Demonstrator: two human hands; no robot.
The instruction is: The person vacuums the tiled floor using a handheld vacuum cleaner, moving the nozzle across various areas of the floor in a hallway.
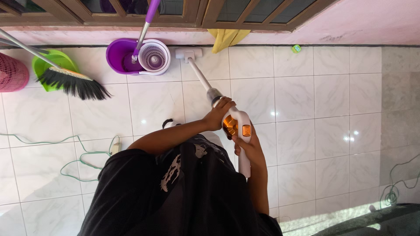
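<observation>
I hold a white stick vacuum cleaner (238, 123) with an orange dust chamber over the white tiled floor (315, 100). My left hand (217, 114) wraps the front of its body, where the wand begins. Behind the orange part, my right hand (247, 146) grips the handle. The white wand (199, 75) slopes away to the floor head (188, 53), which rests on the tiles by the pink wall (358, 26).
A purple spin mop bucket (138, 57) with a mop handle stands by the wall. Left of it are a black-bristled broom (72, 81), a green dustpan (50, 61) and a pink basket (12, 73). A green cord (74, 159) trails on the left tiles. Yellow cloth (225, 38) hangs at the wall.
</observation>
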